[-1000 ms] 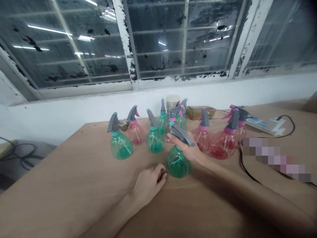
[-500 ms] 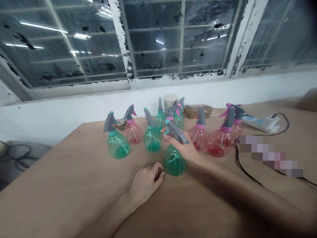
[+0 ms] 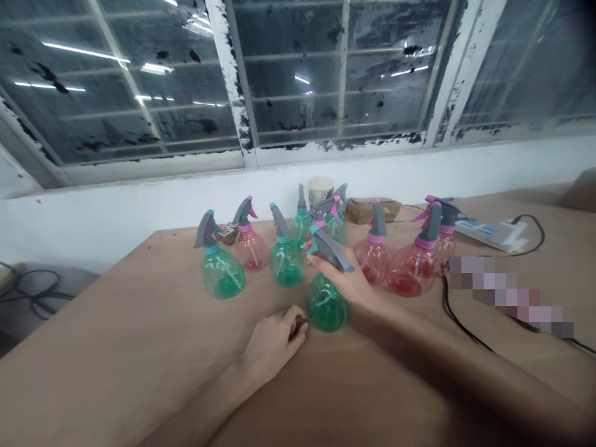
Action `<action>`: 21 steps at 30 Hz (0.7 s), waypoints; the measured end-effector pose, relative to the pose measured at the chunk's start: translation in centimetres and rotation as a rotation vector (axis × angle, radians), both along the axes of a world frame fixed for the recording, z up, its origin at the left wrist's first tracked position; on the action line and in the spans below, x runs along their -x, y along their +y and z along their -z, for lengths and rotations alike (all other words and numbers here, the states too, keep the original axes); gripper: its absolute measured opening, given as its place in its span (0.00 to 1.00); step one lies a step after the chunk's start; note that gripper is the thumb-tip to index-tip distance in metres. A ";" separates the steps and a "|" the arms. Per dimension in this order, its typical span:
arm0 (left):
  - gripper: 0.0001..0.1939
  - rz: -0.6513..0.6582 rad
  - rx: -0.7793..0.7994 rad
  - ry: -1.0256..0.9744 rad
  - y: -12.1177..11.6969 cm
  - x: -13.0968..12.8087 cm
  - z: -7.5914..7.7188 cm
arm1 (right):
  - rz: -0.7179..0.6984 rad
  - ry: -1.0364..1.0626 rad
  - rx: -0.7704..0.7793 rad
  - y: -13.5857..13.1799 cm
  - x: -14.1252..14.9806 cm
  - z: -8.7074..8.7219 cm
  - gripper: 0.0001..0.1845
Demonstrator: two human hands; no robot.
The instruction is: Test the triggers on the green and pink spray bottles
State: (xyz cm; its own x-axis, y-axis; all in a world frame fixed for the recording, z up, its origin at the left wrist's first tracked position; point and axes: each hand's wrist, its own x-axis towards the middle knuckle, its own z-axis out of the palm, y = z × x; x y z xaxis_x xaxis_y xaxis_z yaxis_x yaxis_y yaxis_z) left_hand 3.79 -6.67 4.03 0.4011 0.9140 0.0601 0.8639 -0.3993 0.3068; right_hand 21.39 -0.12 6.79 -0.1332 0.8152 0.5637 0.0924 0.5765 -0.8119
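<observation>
Only the viewpoint shifts; the right hand (image 3: 347, 273) grips a green spray bottle (image 3: 328, 307) on the table (image 3: 139, 329) (left hand (image 3: 272, 344) half-curled alongside, contents unclear). A sideways jerk could topple the pink bottle (image 3: 371, 256).

Green bottle (image 3: 328, 308) with grey-and-teal spray head (image 3: 334, 251); tan tabletop (image 3: 139, 323).

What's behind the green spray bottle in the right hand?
Behind the held bottle: a pink-collared sprayer head, one green bottle, another and a pale tub. The right hand and held sprayer hide most of the pink-collared bottle's body.
</observation>
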 end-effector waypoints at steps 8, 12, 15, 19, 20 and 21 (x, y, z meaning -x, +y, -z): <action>0.06 0.010 0.004 0.024 0.2 0.1 0.2 | 0.005 -0.014 -0.009 0.1 0.0 0.0 0.13; 0.06 0.020 0.007 0.012 0.3 0.1 0.3 | 0.002 -0.013 0.003 0.1 -0.1 0.2 0.13; 0.07 0.019 0.013 0.008 0.2 0.1 0.3 | -0.008 0.001 0.011 0.1 0.0 0.2 0.14; 0.07 0.002 0.026 0.026 0.2 0.1 0.3 | -0.013 0.002 -0.004 0.1 0.1 0.1 0.13; 0.07 -0.001 0.030 0.030 0.2 0.1 0.3 | -0.014 -0.004 -0.004 0.1 0.0 0.0 0.12; 0.07 -0.002 0.034 0.034 0.3 0.1 0.3 | -0.008 -0.015 -0.006 0.1 0.0 -0.1 0.10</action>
